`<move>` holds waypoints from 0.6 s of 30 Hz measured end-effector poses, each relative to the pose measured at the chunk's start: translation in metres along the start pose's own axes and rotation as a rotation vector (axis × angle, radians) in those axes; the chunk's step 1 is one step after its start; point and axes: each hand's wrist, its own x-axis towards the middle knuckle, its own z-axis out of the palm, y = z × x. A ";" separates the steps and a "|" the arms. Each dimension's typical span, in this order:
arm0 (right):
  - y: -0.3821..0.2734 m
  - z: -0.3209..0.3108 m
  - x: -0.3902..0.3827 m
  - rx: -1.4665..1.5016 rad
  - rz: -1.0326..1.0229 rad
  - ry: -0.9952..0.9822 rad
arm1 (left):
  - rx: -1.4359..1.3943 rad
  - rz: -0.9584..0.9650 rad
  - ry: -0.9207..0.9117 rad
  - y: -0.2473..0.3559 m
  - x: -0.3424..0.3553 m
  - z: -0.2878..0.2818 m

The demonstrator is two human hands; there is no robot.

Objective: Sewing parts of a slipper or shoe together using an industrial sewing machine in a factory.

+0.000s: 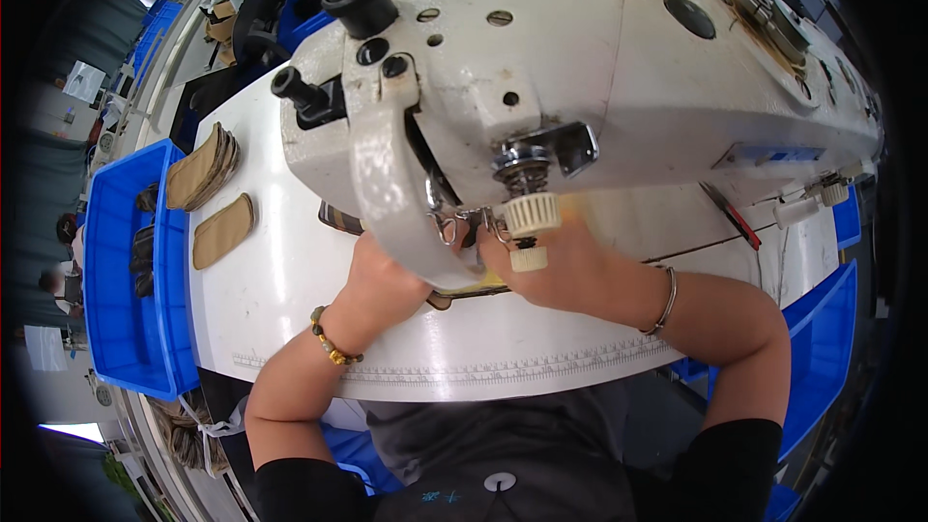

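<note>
Two hands [385, 280] [565, 268], one sewing machine [619, 87], grip hidden, cannot tell, one loose tan piece [223, 232]

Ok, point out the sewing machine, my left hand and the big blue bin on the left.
Sewing machine [580, 68]: head view, white body.
Left hand [383, 280]: head view, its back.
Blue bin [175, 266]: head view, right wall.

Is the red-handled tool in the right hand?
No, the red-handled tool lies on the white table, apart from the right hand.
</note>
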 end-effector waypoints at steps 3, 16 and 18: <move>-0.013 -0.010 0.000 -0.096 -0.091 -0.041 | 0.013 0.047 -0.015 0.000 0.000 0.001; -0.015 -0.013 0.000 -0.118 -0.135 -0.018 | 0.079 0.069 -0.037 0.013 0.009 -0.004; -0.016 -0.013 0.002 -0.093 -0.124 -0.004 | 0.100 0.080 -0.046 0.015 0.010 -0.005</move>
